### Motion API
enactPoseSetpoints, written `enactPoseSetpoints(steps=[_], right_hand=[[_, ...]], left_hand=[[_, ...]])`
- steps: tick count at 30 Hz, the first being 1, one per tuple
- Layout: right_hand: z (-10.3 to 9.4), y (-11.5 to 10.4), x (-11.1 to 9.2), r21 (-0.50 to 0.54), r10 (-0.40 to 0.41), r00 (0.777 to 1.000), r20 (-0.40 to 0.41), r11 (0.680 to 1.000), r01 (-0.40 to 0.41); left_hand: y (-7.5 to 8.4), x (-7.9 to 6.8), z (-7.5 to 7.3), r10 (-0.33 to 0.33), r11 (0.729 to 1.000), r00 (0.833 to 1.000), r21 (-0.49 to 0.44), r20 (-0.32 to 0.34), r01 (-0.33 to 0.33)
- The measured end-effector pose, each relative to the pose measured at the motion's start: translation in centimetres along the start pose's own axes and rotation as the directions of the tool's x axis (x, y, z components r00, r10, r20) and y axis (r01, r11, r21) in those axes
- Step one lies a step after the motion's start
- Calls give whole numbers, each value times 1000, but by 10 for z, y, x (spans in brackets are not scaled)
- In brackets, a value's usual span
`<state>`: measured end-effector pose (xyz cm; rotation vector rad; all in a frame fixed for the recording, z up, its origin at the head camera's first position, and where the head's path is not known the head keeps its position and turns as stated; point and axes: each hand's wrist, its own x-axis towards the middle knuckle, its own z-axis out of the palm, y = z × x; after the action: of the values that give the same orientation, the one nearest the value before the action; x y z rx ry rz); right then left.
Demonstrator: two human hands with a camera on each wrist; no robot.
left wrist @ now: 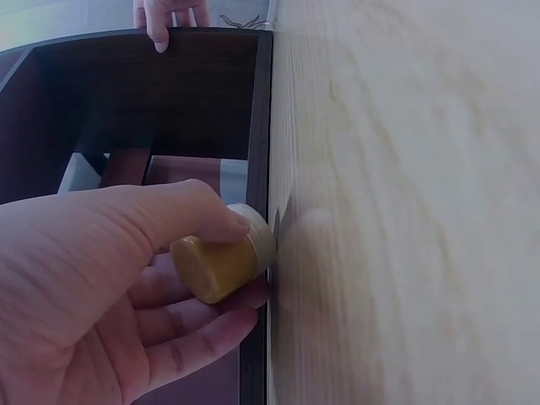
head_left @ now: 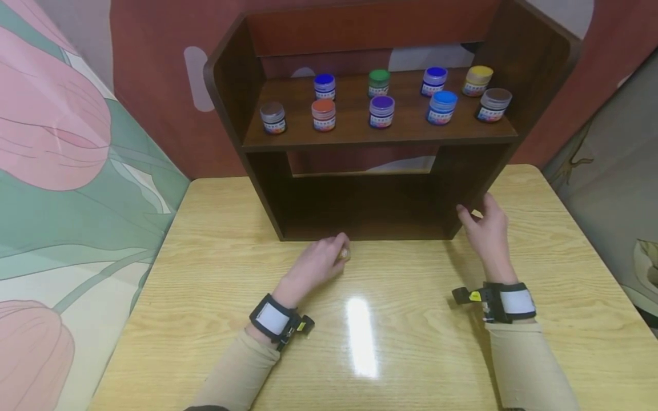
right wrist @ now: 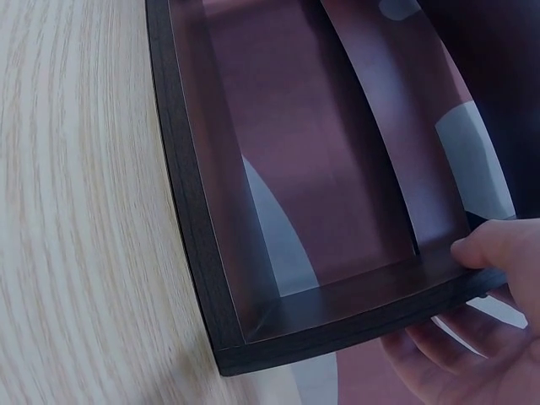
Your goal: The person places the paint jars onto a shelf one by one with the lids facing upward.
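Note:
My left hand (head_left: 320,260) pinches a small paint jar (left wrist: 215,272) between thumb and fingers, just before the lower front edge of a dark wooden shelf (head_left: 370,231). The jar is ochre-yellow with a whitish end; it is tilted in the left wrist view, and my fingers mostly cover it in the head view. My right hand (head_left: 489,228) grips the shelf's right side panel (right wrist: 371,325) low down, thumb on the inner side and fingers outside. The shelf stands upright on the table.
On the upper board stand several lidded paint jars in two rows, among them a red-lidded jar (head_left: 323,116), a purple-lidded jar (head_left: 382,112) and a yellow-lidded jar (head_left: 477,81). The wooden table (head_left: 411,354) extends toward me. A patterned wall (head_left: 149,103) rises behind.

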<state>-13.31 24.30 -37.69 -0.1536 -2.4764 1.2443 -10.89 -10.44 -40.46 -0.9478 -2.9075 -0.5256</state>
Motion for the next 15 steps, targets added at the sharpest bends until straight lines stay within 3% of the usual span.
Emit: enactPoseSetpoints(steps=[7,15], right_hand=[[-2,1,-1,10,-15,1000,2,1000,15],[-3,2,0,23,-32,999,-4,999,32]], left_hand=[[-1,0,-1,-16,999,1000,-29,19,17],[-1,1,-4,24,998,999,54,-21,-23]])
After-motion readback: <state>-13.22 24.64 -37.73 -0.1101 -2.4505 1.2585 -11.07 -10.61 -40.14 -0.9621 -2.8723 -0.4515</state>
